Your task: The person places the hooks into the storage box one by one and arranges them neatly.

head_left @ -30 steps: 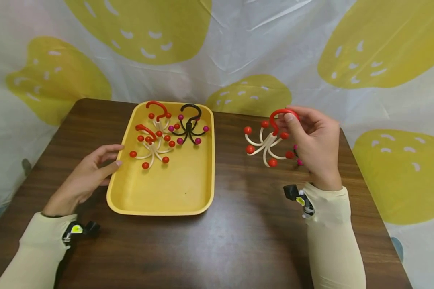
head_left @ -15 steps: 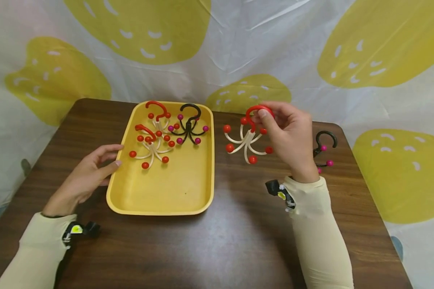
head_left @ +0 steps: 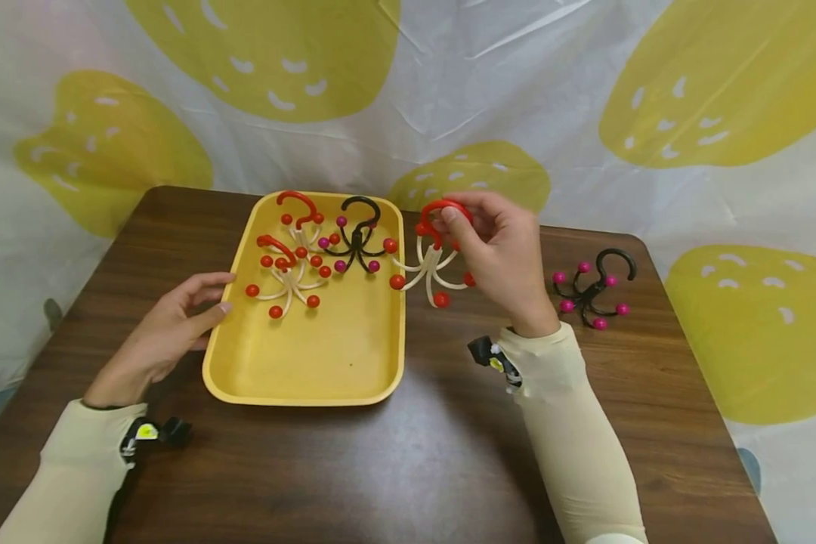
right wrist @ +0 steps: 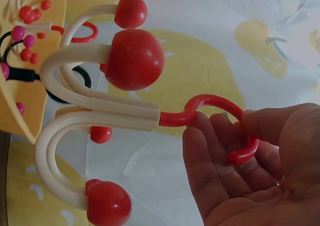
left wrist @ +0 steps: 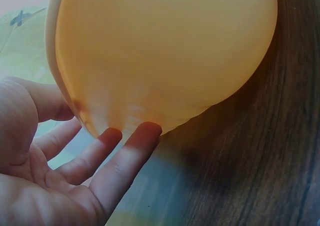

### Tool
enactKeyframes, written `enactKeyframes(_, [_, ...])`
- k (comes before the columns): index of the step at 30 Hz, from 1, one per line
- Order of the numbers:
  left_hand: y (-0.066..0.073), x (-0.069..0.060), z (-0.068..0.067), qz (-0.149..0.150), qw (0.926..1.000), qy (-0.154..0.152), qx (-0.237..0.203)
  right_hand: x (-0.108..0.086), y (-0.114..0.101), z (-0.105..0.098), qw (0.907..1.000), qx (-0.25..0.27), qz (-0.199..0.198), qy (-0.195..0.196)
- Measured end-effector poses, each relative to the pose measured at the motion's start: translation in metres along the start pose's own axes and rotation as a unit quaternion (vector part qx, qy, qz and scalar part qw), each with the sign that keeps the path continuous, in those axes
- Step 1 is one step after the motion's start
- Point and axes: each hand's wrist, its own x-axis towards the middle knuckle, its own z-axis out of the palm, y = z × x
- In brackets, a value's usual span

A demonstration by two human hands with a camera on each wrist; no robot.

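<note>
My right hand (head_left: 503, 257) pinches the red curved end of an octopus-shaped multi-arm hook (right wrist: 110, 113) with white arms and red ball tips. It hangs in the air at the right rim of a yellow tray (head_left: 306, 363). My left hand (left wrist: 75, 171) holds the tray's left wall, thumb at the rim and fingertips on the outside. Inside the tray's far half lie two more red-and-white hooks, a front one (head_left: 289, 283) and a back one (head_left: 304, 221), partly overlapping. Beside them is a black hook (head_left: 357, 242) with magenta ball tips.
Another black hook (head_left: 588, 295) with magenta tips lies on the brown wooden table (head_left: 449, 453), right of my right hand. A pale curtain (head_left: 462, 83) with yellow fruit prints hangs behind the table's far edge.
My right hand has carried the red-and-white hook leftward to the tray's right rim, and the black hook on the table has come fully into sight. The left hand stays on the tray.
</note>
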Motion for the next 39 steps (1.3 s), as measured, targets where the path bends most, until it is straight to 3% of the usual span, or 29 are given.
enactKeyframes(8, [0.001,-0.001,0.000,0.005,1.0000,-0.003,-0.004,0.007,-0.002,0.022,0.9995,0.014,0.020,-0.019])
enactKeyframes(19, [0.001,-0.001,0.001,0.006,1.0000,-0.005,-0.005,0.010,0.011,0.051,0.9984,0.014,0.013,-0.054])
enactKeyframes(26, [-0.001,-0.001,0.001,0.009,0.9999,-0.003,-0.009,0.010,0.021,0.066,0.9972,-0.032,0.009,-0.068])
enactKeyframes(39, [0.001,-0.001,0.000,0.005,0.9999,-0.005,-0.008,0.003,0.041,0.086,0.9933,-0.047,0.042,-0.096])
